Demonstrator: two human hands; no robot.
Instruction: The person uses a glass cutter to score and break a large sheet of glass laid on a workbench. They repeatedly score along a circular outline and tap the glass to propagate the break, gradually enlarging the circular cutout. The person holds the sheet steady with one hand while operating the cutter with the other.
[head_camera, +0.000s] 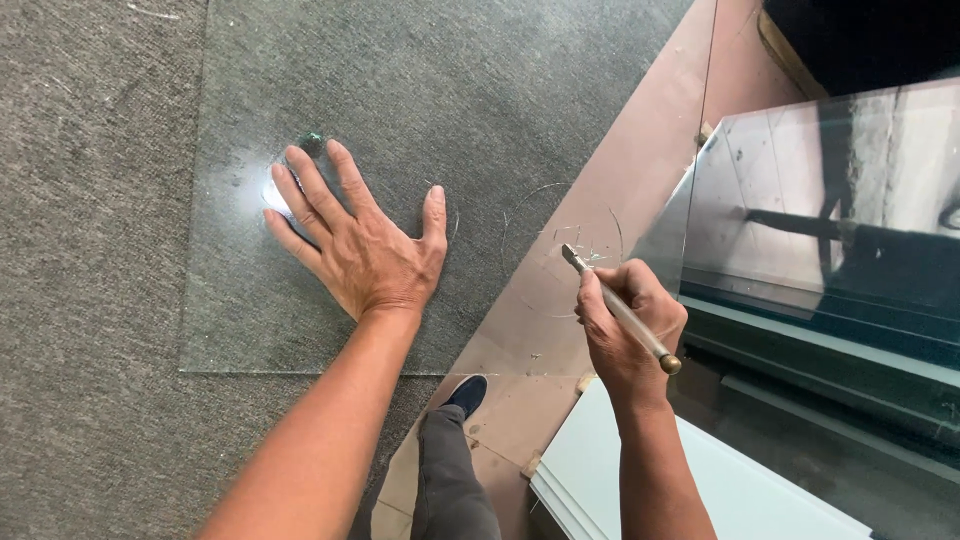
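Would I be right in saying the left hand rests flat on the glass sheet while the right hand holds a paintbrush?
Not quite: the head view shows the right hand holding a glass cutter, not a paintbrush. The left hand does rest flat on the glass sheet.

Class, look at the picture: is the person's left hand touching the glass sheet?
Touching. The head view shows the left hand pressed flat, fingers spread, on the glass sheet, with no gap under the palm.

A clear glass sheet (400, 90) is pressed flat by the left hand (360, 250); a glass cutter (620, 310) is gripped in the right hand (630, 330).
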